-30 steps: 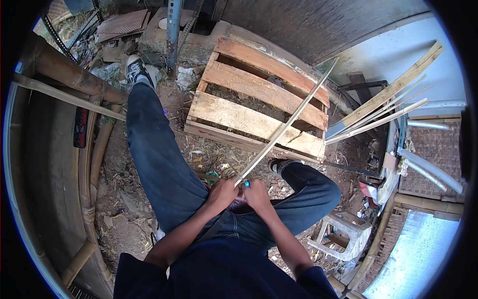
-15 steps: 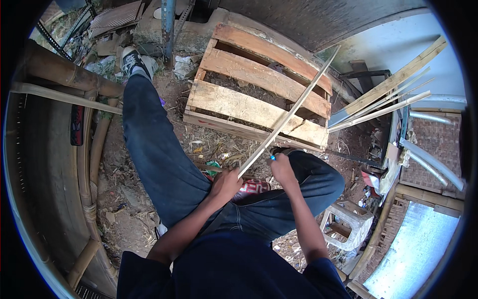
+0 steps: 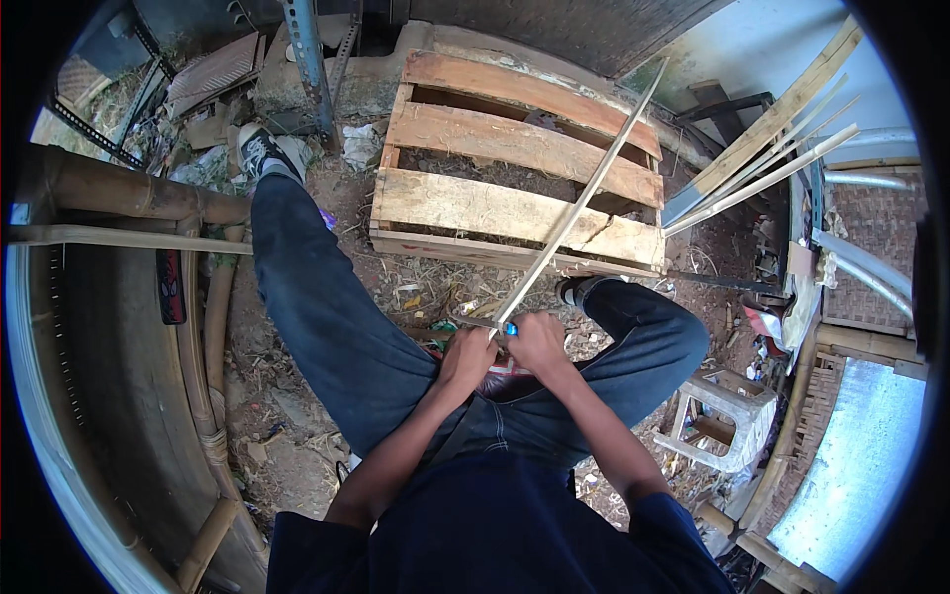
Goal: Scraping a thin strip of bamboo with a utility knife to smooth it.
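Observation:
A long, pale bamboo strip [image 3: 571, 218] runs from my lap up and to the right, passing over the slats of a wooden pallet [image 3: 465, 203]. My left hand [image 3: 466, 361] is closed around its near end. Right beside it, my right hand [image 3: 535, 343] is closed on a knife whose thin blade [image 3: 475, 321] points left across the strip. A bit of blue shows at that fist; the rest of the handle is hidden by my fingers. Under both hands, a red and white patterned thing [image 3: 507, 371] lies between my thighs, mostly covered.
Several bamboo strips [image 3: 782, 163] lean against the wall at the right. A worn white stool [image 3: 727, 421] stands by my right knee. Bamboo poles [image 3: 148, 193] frame the left side. A blue metal post [image 3: 309, 69] rises behind the pallet. Litter and shavings cover the dirt floor.
My right hand has moved down and left to meet the left hand, and the knife blade now shows across the strip. The strip still slants over the pallet.

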A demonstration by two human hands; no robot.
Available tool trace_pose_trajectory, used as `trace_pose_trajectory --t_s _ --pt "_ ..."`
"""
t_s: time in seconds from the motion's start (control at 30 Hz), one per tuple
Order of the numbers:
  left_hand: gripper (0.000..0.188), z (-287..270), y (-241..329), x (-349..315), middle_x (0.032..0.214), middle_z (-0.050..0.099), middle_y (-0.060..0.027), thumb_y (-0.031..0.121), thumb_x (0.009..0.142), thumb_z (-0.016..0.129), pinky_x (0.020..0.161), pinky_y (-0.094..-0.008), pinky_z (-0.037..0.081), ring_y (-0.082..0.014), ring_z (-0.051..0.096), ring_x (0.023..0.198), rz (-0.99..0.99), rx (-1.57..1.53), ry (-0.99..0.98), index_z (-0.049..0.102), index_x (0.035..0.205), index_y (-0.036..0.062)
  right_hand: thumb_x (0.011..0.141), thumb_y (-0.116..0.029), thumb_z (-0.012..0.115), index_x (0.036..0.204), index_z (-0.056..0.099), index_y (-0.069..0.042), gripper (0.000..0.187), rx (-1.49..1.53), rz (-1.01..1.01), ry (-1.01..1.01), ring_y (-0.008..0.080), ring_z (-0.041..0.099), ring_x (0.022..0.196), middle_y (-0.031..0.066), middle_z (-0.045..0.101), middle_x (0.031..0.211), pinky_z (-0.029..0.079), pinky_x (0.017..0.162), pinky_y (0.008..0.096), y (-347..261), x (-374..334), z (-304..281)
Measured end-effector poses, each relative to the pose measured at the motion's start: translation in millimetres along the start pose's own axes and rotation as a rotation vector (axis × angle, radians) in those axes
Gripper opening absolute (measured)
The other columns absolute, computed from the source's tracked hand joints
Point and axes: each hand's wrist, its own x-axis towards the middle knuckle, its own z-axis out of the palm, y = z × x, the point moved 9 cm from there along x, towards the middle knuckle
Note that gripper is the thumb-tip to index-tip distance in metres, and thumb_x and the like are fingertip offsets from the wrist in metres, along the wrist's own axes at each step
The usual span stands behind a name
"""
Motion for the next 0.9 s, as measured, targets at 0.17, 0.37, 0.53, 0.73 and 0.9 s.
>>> trace_pose_trajectory --t_s 0.17,0.37,0.53,0.73,0.9 --pt "0.020 -3 -9 7 0.081 0.063 -0.0266 0.014 0.081 0.057 0.072 -0.0526 0.049 -0.0453 0.061 0.081 0.006 -0.021 0.014 0.063 0.093 -0.0005 0.071 -0.019 0.060 0.073 0.071 -0.003 0.020 -0.003 -0.018 0.086 0.0423 0.065 0.068 0.0255 0.063 0.068 0.052 0.070 0.0511 -7 8 -6" --pt "0.020 -17 4 -3 0.077 0.064 -0.0262 0.015 0.082 0.060 0.071 -0.0513 0.051 -0.0424 0.064 0.077 -0.050 0.024 0.011 0.062 0.093 -0.0021 0.077 -0.023 0.058 0.077 0.071 0.001 0.027 0.013 0.242 0.245 0.0447 0.066 0.076 0.0282 0.065 0.078 0.053 0.071 0.0515 47 28 -18" --pt "0.024 -13 3 -21 0.077 0.063 -0.0250 0.017 0.081 0.062 0.070 -0.0516 0.049 -0.0440 0.062 0.079 -0.031 -0.040 -0.063 0.061 0.095 -0.0015 0.079 -0.026 0.058 0.081 0.067 0.007 0.034 0.179 0.461 0.558 0.0477 0.063 0.080 0.0318 0.063 0.080 0.049 0.075 0.0510 174 45 -136" --pt "0.020 -12 4 -9 0.071 0.060 -0.0238 0.016 0.080 0.062 0.062 -0.0448 0.047 -0.0410 0.062 0.072 -0.006 -0.104 0.017 0.058 0.085 -0.0031 0.078 -0.019 0.059 0.072 0.057 0.011 0.031 0.529 0.268 0.521 0.0441 0.057 0.062 0.0306 0.056 0.065 0.042 0.060 0.0477 132 18 -131" --pt "0.020 -8 3 -11 0.074 0.062 -0.0235 0.018 0.082 0.062 0.066 -0.0485 0.048 -0.0424 0.062 0.076 -0.010 -0.150 -0.049 0.059 0.089 -0.0015 0.079 -0.021 0.062 0.071 0.058 0.008 0.031 0.521 0.227 0.293 0.0446 0.056 0.060 0.0294 0.054 0.064 0.040 0.057 0.0497 90 -6 -56"
